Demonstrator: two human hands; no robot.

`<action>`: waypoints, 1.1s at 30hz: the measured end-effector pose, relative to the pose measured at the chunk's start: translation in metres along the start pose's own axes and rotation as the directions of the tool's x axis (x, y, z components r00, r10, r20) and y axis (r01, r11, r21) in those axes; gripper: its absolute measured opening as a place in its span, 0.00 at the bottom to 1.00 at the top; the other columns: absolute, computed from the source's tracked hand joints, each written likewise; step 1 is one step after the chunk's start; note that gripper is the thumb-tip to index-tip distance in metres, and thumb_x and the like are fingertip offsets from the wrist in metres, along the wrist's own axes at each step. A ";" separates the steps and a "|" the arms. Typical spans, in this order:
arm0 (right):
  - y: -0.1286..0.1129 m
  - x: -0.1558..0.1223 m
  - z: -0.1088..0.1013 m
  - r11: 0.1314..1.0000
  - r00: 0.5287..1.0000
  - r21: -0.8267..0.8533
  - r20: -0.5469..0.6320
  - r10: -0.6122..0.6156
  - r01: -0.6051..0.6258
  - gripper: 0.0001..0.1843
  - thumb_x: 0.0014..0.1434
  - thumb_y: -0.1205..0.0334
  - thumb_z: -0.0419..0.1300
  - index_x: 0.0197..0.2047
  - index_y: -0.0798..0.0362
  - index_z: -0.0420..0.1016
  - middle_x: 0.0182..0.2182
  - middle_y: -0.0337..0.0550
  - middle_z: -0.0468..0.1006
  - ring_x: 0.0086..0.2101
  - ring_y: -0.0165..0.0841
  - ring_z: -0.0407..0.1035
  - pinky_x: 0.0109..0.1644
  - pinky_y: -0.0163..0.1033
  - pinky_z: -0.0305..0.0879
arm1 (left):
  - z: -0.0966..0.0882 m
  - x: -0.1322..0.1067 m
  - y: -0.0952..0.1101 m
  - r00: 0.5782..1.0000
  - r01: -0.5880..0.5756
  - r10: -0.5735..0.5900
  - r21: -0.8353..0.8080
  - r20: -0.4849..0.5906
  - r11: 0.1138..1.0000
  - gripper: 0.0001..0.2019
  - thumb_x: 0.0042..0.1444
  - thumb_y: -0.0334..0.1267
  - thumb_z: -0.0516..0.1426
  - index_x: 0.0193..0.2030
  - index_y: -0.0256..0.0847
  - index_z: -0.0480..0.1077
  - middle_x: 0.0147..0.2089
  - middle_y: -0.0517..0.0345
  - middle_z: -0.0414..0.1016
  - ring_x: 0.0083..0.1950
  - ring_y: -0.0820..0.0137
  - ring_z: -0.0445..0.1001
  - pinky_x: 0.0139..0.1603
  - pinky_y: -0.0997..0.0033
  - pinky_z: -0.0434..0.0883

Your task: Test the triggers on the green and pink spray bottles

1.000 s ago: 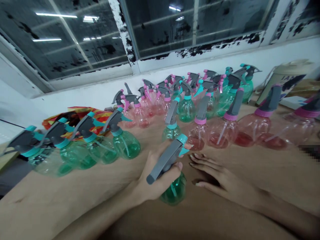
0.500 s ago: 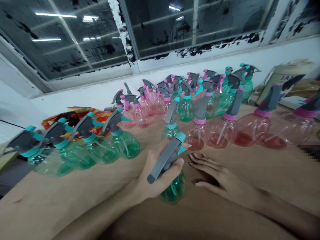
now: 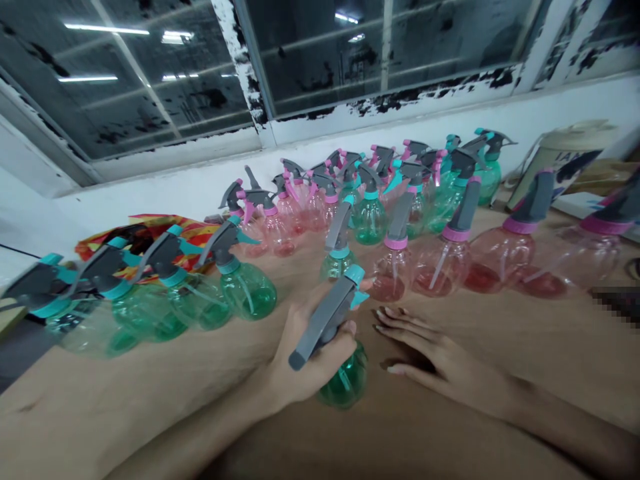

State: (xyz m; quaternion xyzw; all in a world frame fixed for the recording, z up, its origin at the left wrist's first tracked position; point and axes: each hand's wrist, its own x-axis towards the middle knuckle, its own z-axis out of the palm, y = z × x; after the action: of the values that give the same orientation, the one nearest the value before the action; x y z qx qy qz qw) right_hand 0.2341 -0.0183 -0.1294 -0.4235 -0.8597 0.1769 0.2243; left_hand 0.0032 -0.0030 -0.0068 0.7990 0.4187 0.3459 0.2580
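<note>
My left hand [image 3: 305, 353] is wrapped round the neck of a green spray bottle [image 3: 345, 383] that has a grey spray head and a teal nozzle and trigger. The bottle stands on the table, its head pointing away from me, and green liquid shows inside. My fingers on its far side are partly hidden. To the right of the bottle, my right hand [image 3: 440, 353] lies palm down on the wooden table [image 3: 500, 327], fingers stretched out and holding nothing. Just beyond the left hand stands another green spray bottle [image 3: 337, 263], partly covered by it.
Several green spray bottles [image 3: 250, 293] line up at left, and a row of pink ones [image 3: 440, 267] runs to the right. More bottles crowd the back by the wall. A red and yellow bag [image 3: 195, 233] lies behind the left row. A beige jug [image 3: 570, 147] stands back right.
The view has shifted very slightly, so things sit a little further left. Both hands and the held spray bottle keep nearly the same place on the table.
</note>
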 end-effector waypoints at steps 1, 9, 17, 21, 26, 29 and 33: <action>0.000 0.000 0.000 1.000 1.000 0.002 -0.005 0.000 0.000 0.31 0.61 0.48 0.55 0.65 0.44 0.55 0.64 0.39 0.58 0.63 0.38 0.50 0.66 0.51 0.51 | 0.000 0.000 0.000 1.000 0.004 -0.004 -0.002 0.000 1.000 0.10 0.48 0.34 0.51 0.37 0.43 0.70 0.29 0.60 0.71 0.26 0.69 0.68 0.29 0.68 0.69; -0.002 -0.001 -0.001 0.999 1.000 -0.030 0.014 0.025 -0.024 0.31 0.61 0.47 0.54 0.65 0.43 0.55 0.65 0.37 0.57 0.63 0.37 0.50 0.66 0.50 0.51 | -0.003 0.000 0.002 1.000 0.018 -0.017 -0.023 0.026 1.000 0.08 0.48 0.34 0.51 0.34 0.44 0.68 0.25 0.63 0.68 0.23 0.71 0.65 0.26 0.70 0.68; -0.005 0.000 -0.002 0.999 1.000 -0.050 0.013 0.021 -0.020 0.30 0.62 0.47 0.53 0.65 0.44 0.55 0.65 0.38 0.57 0.63 0.38 0.50 0.66 0.51 0.50 | -0.013 0.003 0.008 0.988 0.022 -0.016 -0.034 0.152 0.999 0.07 0.48 0.36 0.50 0.33 0.45 0.67 0.22 0.64 0.64 0.23 0.70 0.63 0.28 0.70 0.68; -0.003 0.000 -0.001 0.998 1.000 -0.058 0.009 0.012 -0.011 0.31 0.62 0.47 0.53 0.65 0.44 0.55 0.65 0.37 0.57 0.63 0.37 0.50 0.66 0.50 0.50 | -0.012 0.003 0.007 0.988 0.009 -0.001 -0.052 0.152 0.999 0.07 0.50 0.37 0.49 0.35 0.45 0.67 0.21 0.64 0.64 0.23 0.70 0.65 0.30 0.69 0.70; -0.001 0.000 0.000 1.000 1.000 -0.007 -0.009 0.010 -0.010 0.31 0.61 0.48 0.55 0.65 0.43 0.56 0.64 0.37 0.58 0.63 0.38 0.51 0.66 0.51 0.51 | -0.008 0.003 0.004 0.995 0.014 -0.013 -0.013 0.102 1.000 0.04 0.48 0.38 0.51 0.30 0.44 0.65 0.24 0.62 0.67 0.23 0.71 0.65 0.25 0.71 0.69; -0.002 0.000 0.000 1.000 1.000 0.016 -0.013 0.014 -0.013 0.31 0.60 0.48 0.56 0.65 0.43 0.57 0.64 0.38 0.59 0.63 0.38 0.51 0.66 0.51 0.51 | -0.006 0.003 0.003 0.996 0.013 -0.013 -0.005 0.087 1.000 0.04 0.47 0.37 0.51 0.30 0.44 0.65 0.24 0.63 0.67 0.23 0.71 0.65 0.26 0.71 0.68; -0.003 0.000 0.000 1.000 1.000 -0.007 -0.010 0.017 -0.017 0.31 0.60 0.48 0.55 0.65 0.43 0.56 0.64 0.38 0.58 0.63 0.38 0.50 0.66 0.50 0.51 | -0.005 0.002 0.001 0.997 -0.009 0.009 -0.007 0.073 1.000 0.01 0.46 0.35 0.51 0.26 0.44 0.62 0.24 0.63 0.65 0.23 0.72 0.64 0.26 0.71 0.68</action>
State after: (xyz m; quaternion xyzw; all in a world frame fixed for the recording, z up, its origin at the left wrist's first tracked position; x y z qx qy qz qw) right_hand 0.2328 -0.0200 -0.1279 -0.4324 -0.8555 0.1736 0.2257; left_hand 0.0012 -0.0015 -0.0023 0.8121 0.4042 0.3191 0.2744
